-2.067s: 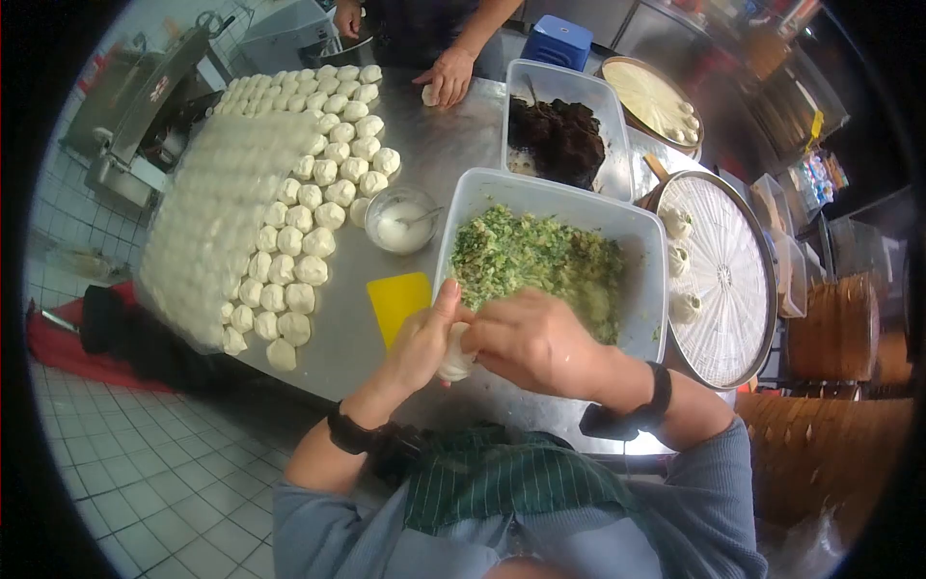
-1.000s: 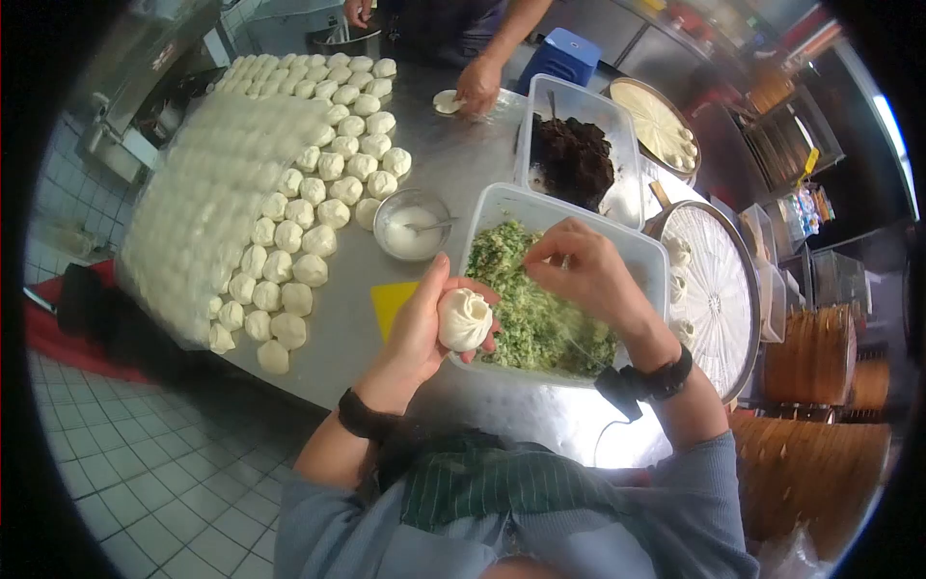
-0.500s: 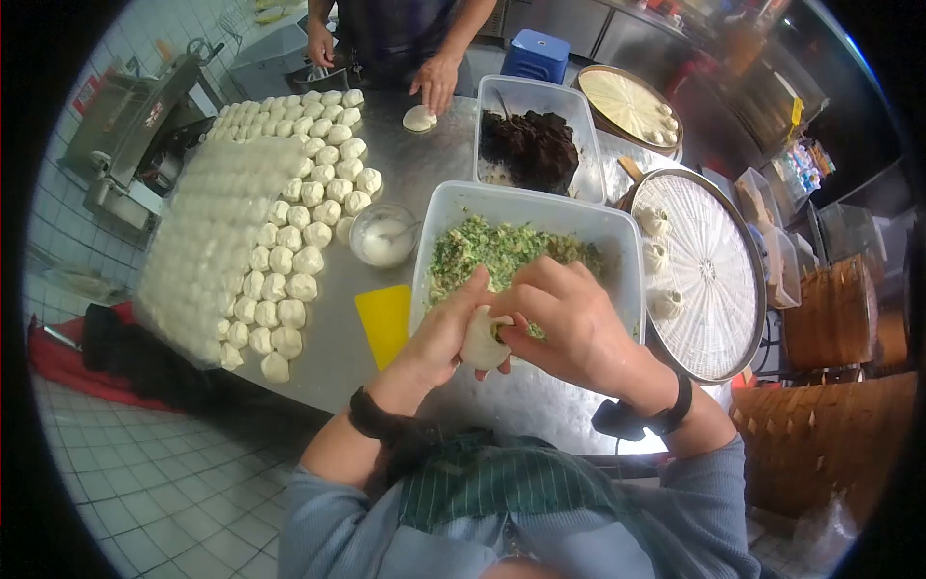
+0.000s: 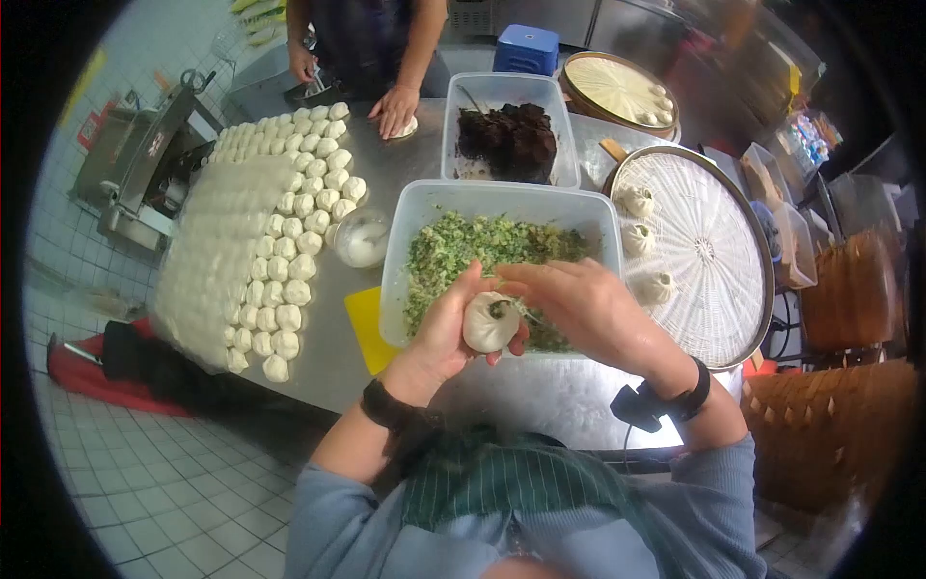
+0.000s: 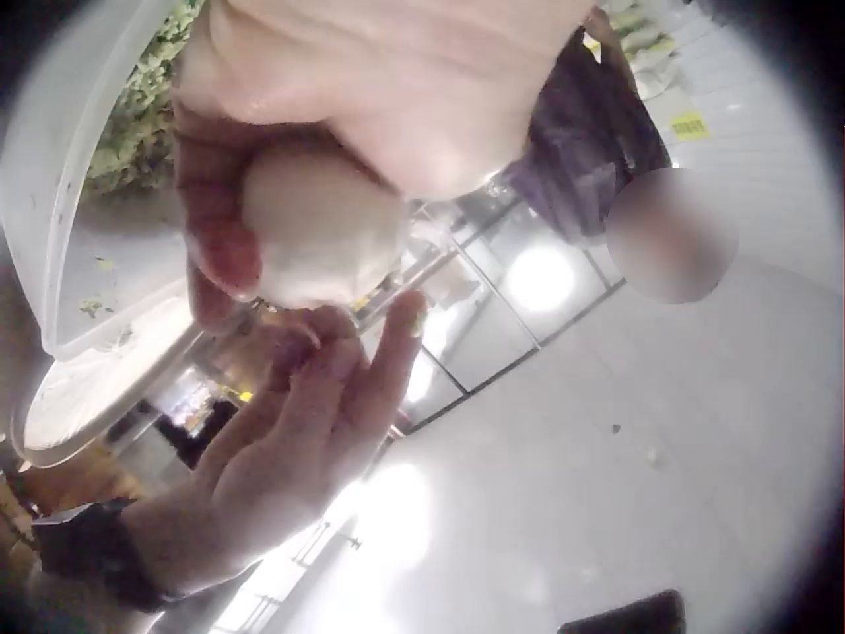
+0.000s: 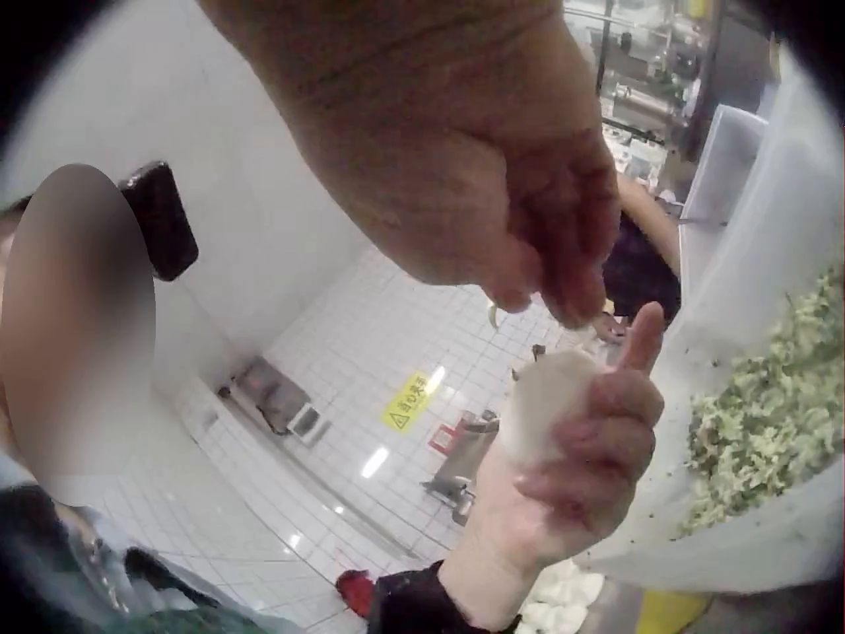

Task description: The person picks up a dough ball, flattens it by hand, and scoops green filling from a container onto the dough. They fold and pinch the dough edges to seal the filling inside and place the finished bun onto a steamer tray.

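My left hand (image 4: 446,328) cups a round white filled bun (image 4: 490,326) over the near edge of the filling tub. Its fingers wrap the bun's side, and green filling shows at the gap in the top. My right hand (image 4: 588,304) hovers close over the bun, fingers stretched toward its top, with bits of green near the fingertips. In the right wrist view, the right fingers (image 6: 581,284) hang just above the bun (image 6: 541,403), which the left hand (image 6: 594,462) supports from below. The left wrist view shows the bun's smooth underside (image 5: 317,225).
A tub (image 4: 617,227) of chopped green filling stands ahead, a tub (image 4: 574,159) of dark filling behind it. To the right, a round steamer tray (image 4: 714,261) bears 3 buns. Dough balls (image 4: 299,265), a bowl (image 4: 364,238) and a yellow scraper (image 4: 368,328) lie left. Another person's hand (image 4: 395,108) presses dough.
My right hand lifted off the pleated bun, then came back to its top, where green filling now shows. The left hand kept its grip. The other person's hand shifted onto the dough disc.
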Tool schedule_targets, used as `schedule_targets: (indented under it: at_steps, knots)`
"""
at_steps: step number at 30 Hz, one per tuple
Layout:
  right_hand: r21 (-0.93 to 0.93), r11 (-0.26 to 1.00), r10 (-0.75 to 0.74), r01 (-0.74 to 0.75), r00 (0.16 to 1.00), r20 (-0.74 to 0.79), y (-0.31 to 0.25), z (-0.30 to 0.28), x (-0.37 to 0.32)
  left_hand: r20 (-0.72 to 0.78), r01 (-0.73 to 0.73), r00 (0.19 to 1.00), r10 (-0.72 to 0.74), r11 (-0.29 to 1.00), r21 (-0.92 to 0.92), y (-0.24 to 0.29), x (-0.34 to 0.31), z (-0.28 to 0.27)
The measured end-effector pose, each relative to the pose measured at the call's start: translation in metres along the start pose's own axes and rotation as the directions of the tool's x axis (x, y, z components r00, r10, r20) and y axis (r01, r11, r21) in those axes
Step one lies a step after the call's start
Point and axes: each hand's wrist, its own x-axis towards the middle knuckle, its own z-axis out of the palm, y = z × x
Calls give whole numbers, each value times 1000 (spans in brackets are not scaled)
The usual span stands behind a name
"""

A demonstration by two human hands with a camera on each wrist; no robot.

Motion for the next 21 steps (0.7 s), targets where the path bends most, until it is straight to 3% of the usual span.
schedule_targets:
  at_steps: [1, 2, 3, 4, 7, 9, 11, 13, 14, 15, 17, 18, 19, 21]
  knots:
    - [1, 1000, 5, -5, 1000, -11, 1, -4, -4, -64, -25, 998, 23, 999, -37, -1, 2, 7]
    - [130, 987, 90, -90, 996, 12, -1, -9, -7, -126, -54, 991, 44, 996, -71, -1, 6, 13]
    - [255, 951, 172, -178, 984, 45, -1, -12, -11, -119, -45, 992, 38, 997, -63, -4, 10, 14]
    - [253, 949, 184, -187, 982, 33, 0, -11, -16, -86, -78, 994, 74, 996, -46, -8, 15, 12]
    - [217, 975, -22, 44, 994, -103, 9, -1, -29, -84, -134, 987, 138, 990, 50, -18, 32, 35]
    - [209, 978, 20, -16, 1000, -21, 16, -3, -39, -87, -154, 985, 149, 986, -56, -24, 42, 48]
    - [211, 975, 77, -68, 996, -38, 25, -13, -49, -100, -139, 986, 133, 989, -56, -29, 53, 57]
    - [346, 932, 133, -107, 990, -51, 43, -27, -54, -142, -151, 978, 151, 988, 12, -27, 58, 68]
    - [219, 975, 80, -38, 979, -189, 63, -31, -55, -91, -71, 993, 79, 993, 89, -20, 56, 71]
    - [242, 953, 222, -184, 965, -140, 80, -50, -57, -84, -73, 993, 81, 993, 92, -17, 56, 66]
    - [218, 897, 434, -385, 862, -263, 143, -67, -58, -155, -105, 978, 141, 971, 217, -15, 52, 56]
    - [18, 900, 413, -436, 836, -363, 182, -76, -59, -166, -119, 974, 155, 970, 210, -12, 46, 51]
    - [71, 853, 504, -518, 778, -374, 214, -78, -66, -168, -113, 974, 149, 971, 209, -14, 35, 46]
    - [-59, 802, 528, -594, 751, -396, 258, -92, -67, -293, -153, 935, 201, 972, 179, -14, 26, 35]
